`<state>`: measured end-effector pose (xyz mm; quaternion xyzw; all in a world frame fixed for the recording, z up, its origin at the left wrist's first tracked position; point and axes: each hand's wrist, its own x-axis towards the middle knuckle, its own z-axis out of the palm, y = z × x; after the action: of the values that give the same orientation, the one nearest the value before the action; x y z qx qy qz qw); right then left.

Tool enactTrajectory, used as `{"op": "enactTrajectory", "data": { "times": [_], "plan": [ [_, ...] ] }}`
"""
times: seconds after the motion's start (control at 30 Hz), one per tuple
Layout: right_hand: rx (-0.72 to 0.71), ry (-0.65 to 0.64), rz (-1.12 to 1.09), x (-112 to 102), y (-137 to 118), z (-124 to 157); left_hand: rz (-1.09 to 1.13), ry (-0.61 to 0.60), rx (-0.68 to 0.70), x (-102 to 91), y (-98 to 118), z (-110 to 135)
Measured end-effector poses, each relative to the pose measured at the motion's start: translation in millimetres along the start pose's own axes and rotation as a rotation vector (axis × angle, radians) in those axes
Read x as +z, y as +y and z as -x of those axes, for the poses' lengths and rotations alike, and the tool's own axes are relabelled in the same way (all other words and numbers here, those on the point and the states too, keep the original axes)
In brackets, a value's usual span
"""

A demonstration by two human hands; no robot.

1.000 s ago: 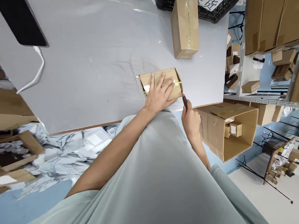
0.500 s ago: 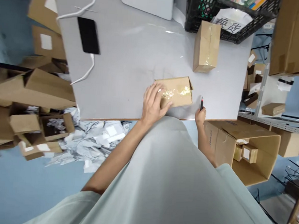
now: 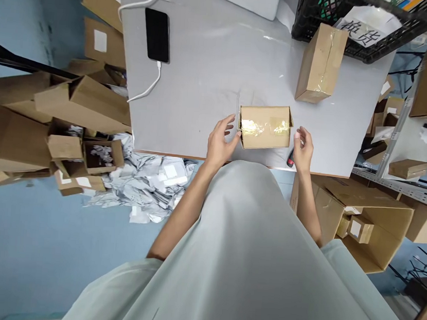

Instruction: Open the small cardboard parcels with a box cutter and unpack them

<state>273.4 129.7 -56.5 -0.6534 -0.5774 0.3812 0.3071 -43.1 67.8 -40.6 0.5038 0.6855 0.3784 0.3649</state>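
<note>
A small cardboard box (image 3: 265, 126) with shiny clear tape across its top lies near the table's front edge. My left hand (image 3: 222, 140) is at the box's left end, fingers apart and curved, with the thumb close to its corner. To the right of the box, my right hand (image 3: 303, 149) hovers with its fingers bent and parted, holding nothing. A red and black cutter (image 3: 290, 158) lies on the table beside the right hand, partly hidden by it.
A taller taped carton (image 3: 321, 64) stands at the back right, beside a black plastic crate (image 3: 367, 53). A phone (image 3: 157, 35) with a white cable lies at the left of the table (image 3: 205, 71). An open large carton (image 3: 387, 235) sits below the right edge.
My right hand has let go of the cutter, which now lies on the table. My left hand has come off the box's top to its left end. The view has shifted.
</note>
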Motion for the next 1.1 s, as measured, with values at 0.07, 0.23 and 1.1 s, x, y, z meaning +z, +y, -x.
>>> {"op": "enactTrajectory", "data": {
  "times": [0.07, 0.23, 1.1],
  "plan": [
    [-0.049, -0.057, -0.005, 4.1, -15.9, -1.9, -0.022, -0.008, 0.022, -4.5, 1.5, -0.2],
    [-0.097, -0.095, 0.049, 18.2, -40.6, 5.4, -0.084, 0.012, 0.052, -18.2, -3.0, 0.1],
    [0.182, -0.218, -0.014, 135.3, -55.0, 57.9, 0.158, 0.134, -0.342, -103.4, -148.8, -4.1]
  ]
}}
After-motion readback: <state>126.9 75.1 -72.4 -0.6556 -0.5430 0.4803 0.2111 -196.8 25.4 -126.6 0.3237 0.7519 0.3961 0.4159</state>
